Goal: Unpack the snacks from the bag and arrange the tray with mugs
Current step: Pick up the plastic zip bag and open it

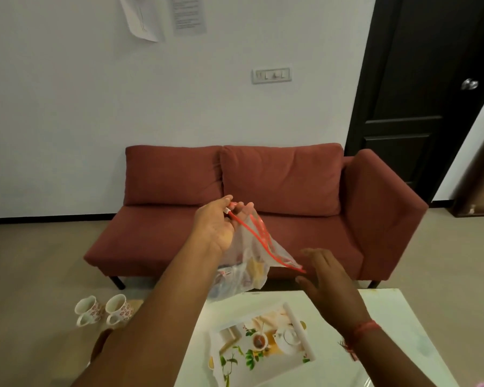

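On the counter (403, 325) lies the printed tray (263, 342). At its 12 o'clock the left hand (218, 222) pinches the zip bag (252, 263); the right hand (327, 275) hovers, fingers spread.

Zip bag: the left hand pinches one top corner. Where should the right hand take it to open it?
Best guess: the free end of the red zip strip, from the right. The zip bag hangs from the left hand, mouth slanting down toward the open right hand.
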`<state>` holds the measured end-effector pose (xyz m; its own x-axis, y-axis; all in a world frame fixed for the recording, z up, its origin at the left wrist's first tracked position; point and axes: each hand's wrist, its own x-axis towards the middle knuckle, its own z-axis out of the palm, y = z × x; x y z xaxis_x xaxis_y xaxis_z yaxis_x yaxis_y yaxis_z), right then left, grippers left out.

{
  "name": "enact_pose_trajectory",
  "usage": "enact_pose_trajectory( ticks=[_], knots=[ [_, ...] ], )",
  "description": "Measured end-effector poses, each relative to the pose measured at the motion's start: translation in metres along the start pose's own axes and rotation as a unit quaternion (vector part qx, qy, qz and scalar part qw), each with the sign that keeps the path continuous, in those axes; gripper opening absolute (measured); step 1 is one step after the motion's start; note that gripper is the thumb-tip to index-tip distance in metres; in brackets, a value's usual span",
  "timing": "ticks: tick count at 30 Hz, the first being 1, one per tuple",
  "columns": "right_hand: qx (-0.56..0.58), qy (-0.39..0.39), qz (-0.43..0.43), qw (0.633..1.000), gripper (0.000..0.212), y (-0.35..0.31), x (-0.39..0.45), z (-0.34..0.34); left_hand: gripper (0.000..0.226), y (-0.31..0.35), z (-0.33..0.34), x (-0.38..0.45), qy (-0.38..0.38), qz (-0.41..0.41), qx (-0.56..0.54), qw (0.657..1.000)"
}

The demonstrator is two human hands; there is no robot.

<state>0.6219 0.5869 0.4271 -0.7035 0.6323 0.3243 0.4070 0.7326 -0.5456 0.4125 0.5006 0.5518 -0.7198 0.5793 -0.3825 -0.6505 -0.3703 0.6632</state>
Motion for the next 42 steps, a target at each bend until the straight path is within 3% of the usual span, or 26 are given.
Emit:
enact_pose_trajectory(
  ticks=[4, 13, 21, 27, 32, 38, 42],
  knots=[
    [0.067, 0.017, 0.010, 0.998, 0.012, -0.008, 0.014, 0.008, 0.009, 0.018, -0.005, -0.001, -0.004, 0.010, -0.032, 0.999],
    [0.112, 0.120, -0.056, 0.985, 0.013, -0.026, 0.040, -0.017, 0.009, 0.049, -0.039, 0.019, 0.048, 0.048, -0.035, 0.997],
    [0.131, 0.160, -0.044, 0.977, 0.011, -0.030, 0.058, -0.047, 0.019, 0.034, -0.065, 0.022, -0.011, 0.124, 0.173, 0.977],
    [0.138, 0.131, 0.013, 0.982, 0.011, -0.016, 0.070, -0.061, 0.011, 0.029, -0.064, 0.021, -0.019, 0.223, 0.353, 0.908],
    [0.115, 0.113, 0.051, 0.986, 0.009, -0.007, 0.091, -0.076, 0.011, 0.028, -0.059, 0.022, 0.015, 0.310, 0.485, 0.818],
    [0.038, 0.023, 0.072, 0.996, 0.010, -0.016, 0.114, -0.088, 0.017, 0.023, -0.043, 0.015, -0.033, 0.328, 0.445, 0.832],
    [-0.009, -0.013, -0.097, 0.995, 0.034, -0.063, 0.123, -0.075, 0.016, 0.012, -0.027, 0.007, -0.081, 0.348, 0.448, 0.819]
  ],
)
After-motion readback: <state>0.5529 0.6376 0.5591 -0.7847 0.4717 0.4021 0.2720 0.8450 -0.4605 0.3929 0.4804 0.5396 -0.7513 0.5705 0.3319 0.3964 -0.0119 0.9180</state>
